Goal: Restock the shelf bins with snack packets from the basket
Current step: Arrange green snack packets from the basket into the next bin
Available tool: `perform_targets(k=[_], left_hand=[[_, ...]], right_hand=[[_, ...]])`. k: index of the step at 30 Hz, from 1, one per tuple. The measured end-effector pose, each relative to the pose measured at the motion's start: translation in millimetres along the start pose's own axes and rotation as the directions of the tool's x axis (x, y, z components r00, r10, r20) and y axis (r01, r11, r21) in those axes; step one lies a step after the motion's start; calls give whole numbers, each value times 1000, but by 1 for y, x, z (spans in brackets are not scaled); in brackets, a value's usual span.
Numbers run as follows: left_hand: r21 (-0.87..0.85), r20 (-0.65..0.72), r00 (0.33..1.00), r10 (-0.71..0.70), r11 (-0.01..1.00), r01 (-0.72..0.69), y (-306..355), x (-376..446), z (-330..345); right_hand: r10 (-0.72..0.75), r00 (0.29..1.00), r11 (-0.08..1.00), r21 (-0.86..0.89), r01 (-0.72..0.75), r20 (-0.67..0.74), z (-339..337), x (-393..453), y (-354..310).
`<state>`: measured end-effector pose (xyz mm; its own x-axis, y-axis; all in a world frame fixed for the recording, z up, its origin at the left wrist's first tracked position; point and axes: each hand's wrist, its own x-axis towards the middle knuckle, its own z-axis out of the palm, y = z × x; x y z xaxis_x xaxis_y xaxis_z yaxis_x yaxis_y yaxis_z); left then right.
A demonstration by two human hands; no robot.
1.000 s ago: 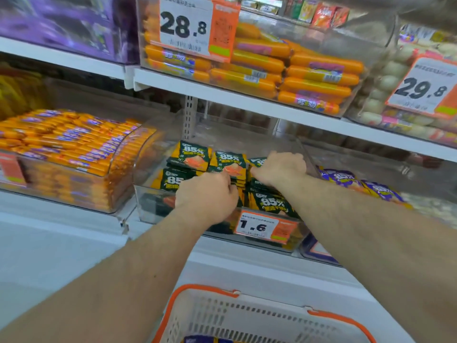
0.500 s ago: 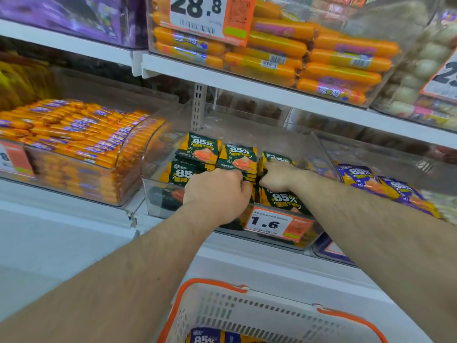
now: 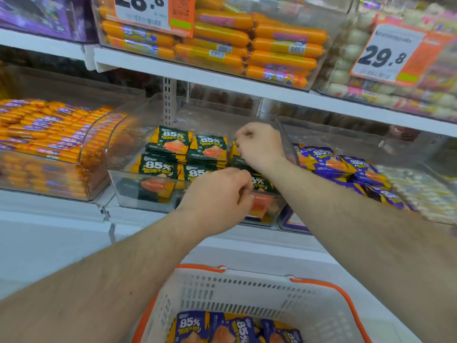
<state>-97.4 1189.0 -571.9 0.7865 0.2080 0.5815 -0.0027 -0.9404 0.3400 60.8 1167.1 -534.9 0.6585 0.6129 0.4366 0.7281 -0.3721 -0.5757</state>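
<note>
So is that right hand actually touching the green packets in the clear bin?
Touching. The head view shows the right hand inside the clear bin, its curled fingers pinching the top edge of a green packet in the rightmost stack.

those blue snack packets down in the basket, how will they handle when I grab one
The blue packets look like thin, flat film pouches, so probably light and a bit floppy. The glossy wrap may be slippery. They overlap loosely in the basket, so neighbours may shift.

Green snack packets (image 3: pixel 170 167) in clear bin (image 3: pixel 128 184), centre frame: "85%". Purple packets (image 3: pixel 321 157) in the bin to the right: "85%". Purple packets in basket (image 3: pixel 195 328), bottom of frame: "85%". Price card (image 3: pixel 148 11), upper left: "28.8". Price card (image 3: pixel 388 55), upper right: "29.8". Smaller print unreadable.
</note>
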Motion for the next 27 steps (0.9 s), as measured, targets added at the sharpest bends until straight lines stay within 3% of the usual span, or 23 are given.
perform_targets(k=[3, 5, 6, 8, 11, 13, 14, 16, 19, 21, 24, 27], left_hand=[[-11, 63, 985, 158, 987, -158, 14, -11, 20], [-5, 246, 956, 161, 986, -165, 25, -22, 37], [12, 402, 906, 133, 988, -151, 29, -28, 45], [69, 684, 726, 73, 984, -164, 36, -43, 63], [84, 890, 454, 45, 962, -260, 46, -64, 83], [76, 940, 341, 32, 951, -299, 49, -75, 94], [72, 952, 305, 28, 947, -314, 51, -79, 97], [65, 962, 272, 32, 938, -341, 51, -86, 106], [59, 969, 247, 28, 940, -337, 52, -93, 115], [44, 970, 241, 36, 947, -318, 54, -93, 120], [31, 972, 231, 46, 948, -317, 54, -91, 124], [32, 973, 228, 42, 950, -310, 50, -90, 128]], right_hand=[[-108, 977, 975, 170, 140, -184, -27, -50, -8], [-217, 923, 944, 172, 281, -317, -39, -86, 3], [-256, 898, 930, 160, 330, -359, -41, -105, 13], [-239, 900, 931, 178, 319, -363, -36, -142, 45], [-42, 981, 984, 160, 73, -191, -14, -196, 106], [103, 993, 995, -23, -102, 49, 2, -229, 144], [181, 967, 980, -117, -161, 179, 9, -244, 160], [363, 824, 924, -280, -259, 435, 21, -269, 188], [521, 409, 853, -442, -276, 749, 33, -304, 219], [549, 181, 835, -529, -150, 816, 36, -327, 228], [571, 51, 813, -573, 105, 819, 41, -354, 236], [587, 27, 780, -574, 251, 809, 48, -370, 242]])
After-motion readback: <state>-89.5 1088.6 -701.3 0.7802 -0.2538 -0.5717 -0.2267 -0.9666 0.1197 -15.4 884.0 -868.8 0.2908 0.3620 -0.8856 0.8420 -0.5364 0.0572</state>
